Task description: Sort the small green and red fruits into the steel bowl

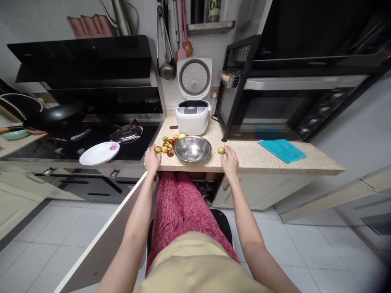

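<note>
A shiny steel bowl stands on the speckled counter between my hands, with nothing seen inside it. Left of it lies a loose group of jujubes, some yellow-green and some reddish brown. At the outer edge of this group, my left hand has its thumb and fingers curled around a yellow-green jujube. On the bowl's other side, my right hand rests at the counter's front with thumb and fingertips about a single yellow-green jujube.
Behind the bowl stands a white rice cooker, its lid raised. A white plate sits on the black stove at left. At right are a countertop oven and a blue cloth. A cabinet door hangs open below.
</note>
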The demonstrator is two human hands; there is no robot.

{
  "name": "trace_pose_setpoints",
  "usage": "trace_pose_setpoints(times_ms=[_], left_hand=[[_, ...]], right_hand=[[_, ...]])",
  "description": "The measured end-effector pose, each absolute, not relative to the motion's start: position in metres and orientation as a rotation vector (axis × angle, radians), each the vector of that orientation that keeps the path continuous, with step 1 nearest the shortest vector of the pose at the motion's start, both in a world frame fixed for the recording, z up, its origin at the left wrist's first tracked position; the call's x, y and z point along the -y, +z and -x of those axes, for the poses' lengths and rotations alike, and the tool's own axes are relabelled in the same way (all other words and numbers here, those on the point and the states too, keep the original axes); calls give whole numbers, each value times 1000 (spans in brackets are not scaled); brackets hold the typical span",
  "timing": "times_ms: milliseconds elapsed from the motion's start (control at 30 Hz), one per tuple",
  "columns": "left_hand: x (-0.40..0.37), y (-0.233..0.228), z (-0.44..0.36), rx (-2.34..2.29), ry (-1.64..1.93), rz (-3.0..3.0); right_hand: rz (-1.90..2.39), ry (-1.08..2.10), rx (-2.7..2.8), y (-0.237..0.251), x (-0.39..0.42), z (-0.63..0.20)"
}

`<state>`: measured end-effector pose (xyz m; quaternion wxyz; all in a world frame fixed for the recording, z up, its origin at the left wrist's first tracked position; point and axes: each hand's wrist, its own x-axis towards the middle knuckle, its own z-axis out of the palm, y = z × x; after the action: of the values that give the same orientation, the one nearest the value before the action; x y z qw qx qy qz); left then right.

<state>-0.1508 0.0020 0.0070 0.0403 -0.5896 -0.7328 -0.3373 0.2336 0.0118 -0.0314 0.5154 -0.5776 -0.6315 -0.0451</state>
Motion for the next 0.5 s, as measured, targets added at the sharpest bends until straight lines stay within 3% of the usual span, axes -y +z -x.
trace_pose_setpoints(times_ms=[300, 500], left_hand=[[-1, 8, 150, 2208, -1093, 1807], [5, 5, 147, 2151, -1392, 1683]], right_hand=[[1415, -373, 1386, -65, 17, -218], [1365, -373, 1349, -82, 16, -219]])
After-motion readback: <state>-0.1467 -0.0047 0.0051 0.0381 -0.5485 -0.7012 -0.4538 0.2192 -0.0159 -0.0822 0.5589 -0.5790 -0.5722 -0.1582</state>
